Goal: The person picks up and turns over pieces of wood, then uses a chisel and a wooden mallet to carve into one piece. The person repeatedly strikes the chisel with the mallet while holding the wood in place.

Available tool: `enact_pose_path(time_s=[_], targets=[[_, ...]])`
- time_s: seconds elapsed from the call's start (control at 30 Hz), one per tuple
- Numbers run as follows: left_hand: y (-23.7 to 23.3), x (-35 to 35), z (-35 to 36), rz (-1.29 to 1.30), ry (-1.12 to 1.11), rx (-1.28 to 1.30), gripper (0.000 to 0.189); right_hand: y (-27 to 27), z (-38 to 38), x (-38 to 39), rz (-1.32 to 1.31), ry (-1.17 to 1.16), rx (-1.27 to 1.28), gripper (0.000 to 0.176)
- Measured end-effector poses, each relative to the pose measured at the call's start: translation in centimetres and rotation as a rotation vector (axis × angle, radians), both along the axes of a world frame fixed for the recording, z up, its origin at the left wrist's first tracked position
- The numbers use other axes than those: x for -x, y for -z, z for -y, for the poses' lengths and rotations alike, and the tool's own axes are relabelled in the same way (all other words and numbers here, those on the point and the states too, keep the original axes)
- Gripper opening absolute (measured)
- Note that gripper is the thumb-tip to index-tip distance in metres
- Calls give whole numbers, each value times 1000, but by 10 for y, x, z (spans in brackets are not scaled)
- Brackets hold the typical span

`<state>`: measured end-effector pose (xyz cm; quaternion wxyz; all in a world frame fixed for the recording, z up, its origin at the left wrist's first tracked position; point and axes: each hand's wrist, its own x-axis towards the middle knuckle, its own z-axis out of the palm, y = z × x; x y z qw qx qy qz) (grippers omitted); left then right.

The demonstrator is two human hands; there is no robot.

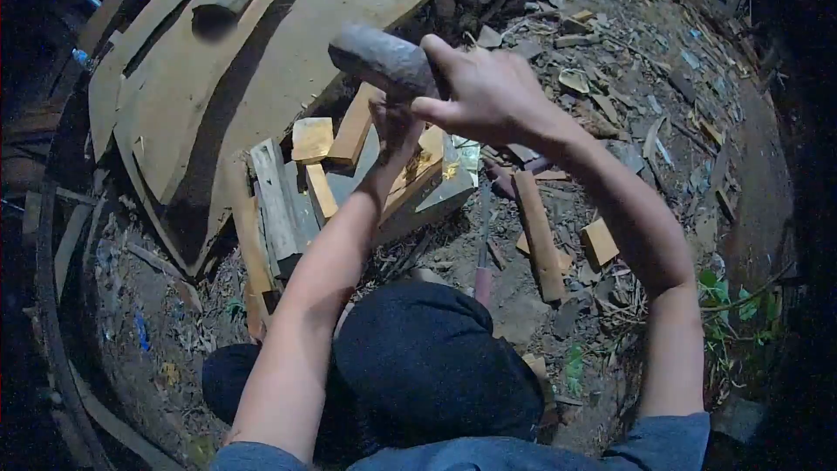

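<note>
My right hand is closed around the near end of a thick, rounded grey mallet-like block, raised above the work spot. Its material, wood or stone, I cannot make out. Just below it, my left hand appears closed, its fingers partly hidden by the grey block; what it grips does not show. Beneath that hand lies a brown wood piece with yellowish shavings on top. Beside it, another wood bar slants upward, near a small pale wood block. These rest on a grey block-like base.
A large curved wood slab leans at upper left. A long-handled tool lies on the ground by my knee. To the right are a wood bar, an offcut, scattered chips and green plants.
</note>
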<state>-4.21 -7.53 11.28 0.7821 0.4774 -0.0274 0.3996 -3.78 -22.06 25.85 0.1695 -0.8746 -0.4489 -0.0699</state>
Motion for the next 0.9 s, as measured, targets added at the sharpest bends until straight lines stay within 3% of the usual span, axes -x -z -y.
enact_pose_path(time_s=[0.07, 0.1, 0.13, 0.17, 0.2, 0.27, 0.33, 0.47, 0.57, 0.7, 0.77, 0.8, 0.83, 0.9], targets=[[11, -11, -17, -84, -899, -1222, 11, -25, 2, 8, 79, 19, 92, 52], [46, -23, -26, -364, -271, -777, 11, -34, 5, 18, 15, 33, -109, 52], [17, -1, -3, -350, -273, -619, 13, -37, 5, 24, -50, 46, -314, 53], [29, -8, -30, -279, 37, -662, 17, -33, 4, 26, -16, 19, -468, 54], [40, -10, -63, -203, 346, -695, 21, -17, 1, 21, -21, 15, -469, 54], [49, -9, -65, -224, 308, -689, 23, 8, -4, 9, 128, 11, -51, 60], [57, -8, -68, -263, 251, -666, 26, 0, 1, 4, 88, 21, -37, 62], [69, -4, -70, -412, 123, -582, 34, -1, 5, 20, -114, 123, -338, 63], [75, -3, -71, -475, 70, -568, 39, 13, 6, 8, -122, 171, -6, 65], [112, -24, -86, -409, 115, -492, 45, 58, 13, 3, -312, 195, -395, 65], [160, -63, -92, -700, -103, -1384, 36, 99, 12, -8, -417, 303, -437, 67], [77, -35, -66, -356, -333, -652, 25, 127, 12, -18, -495, 322, -463, 69], [25, -10, -32, -344, -157, -569, 15, 133, 17, -14, -593, 390, -360, 74], [-5, 0, -21, -406, -74, -520, 14, 151, 21, -9, -699, 458, -194, 79]])
